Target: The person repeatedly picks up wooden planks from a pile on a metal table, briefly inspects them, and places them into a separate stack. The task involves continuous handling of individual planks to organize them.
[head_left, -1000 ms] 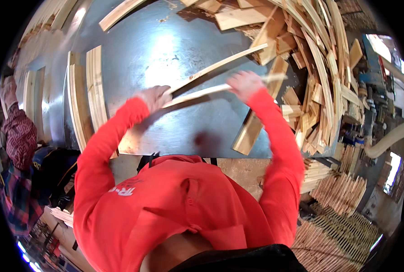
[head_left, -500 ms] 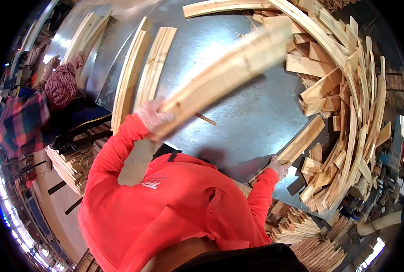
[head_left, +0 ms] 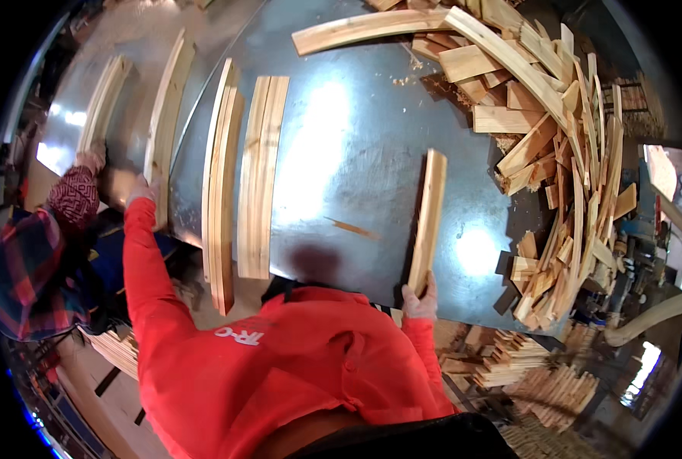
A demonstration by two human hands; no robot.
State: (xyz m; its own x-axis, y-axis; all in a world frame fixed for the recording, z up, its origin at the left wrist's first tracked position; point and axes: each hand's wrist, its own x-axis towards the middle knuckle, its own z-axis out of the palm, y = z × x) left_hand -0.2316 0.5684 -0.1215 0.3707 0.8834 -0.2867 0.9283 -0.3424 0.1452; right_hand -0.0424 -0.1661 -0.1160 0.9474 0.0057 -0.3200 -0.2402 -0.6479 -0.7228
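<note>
My left hand (head_left: 143,188) reaches far to the left, its fingers closed on the near end of a long wooden board (head_left: 169,115). My right hand (head_left: 420,298) grips the near end of a shorter wooden strip (head_left: 430,218), which points away from me over the metal table (head_left: 372,176). Between my arms lie two groups of wooden boards side by side, a left one (head_left: 222,176) overhanging the table's near edge and a right one (head_left: 263,176). A thin wood sliver (head_left: 354,228) rests on the table.
Offcuts and curved strips form a large pile (head_left: 540,138) on the right, with a curved board (head_left: 372,29) at the far side. At left a co-worker in a patterned cap (head_left: 75,195) handles another board (head_left: 105,103). Stacked wood (head_left: 551,390) stands below the table at right.
My left hand has swung left; the wide board it held over the table is gone from there, and a board is now in that hand at left. My right hand's strip has turned and shifted left.
</note>
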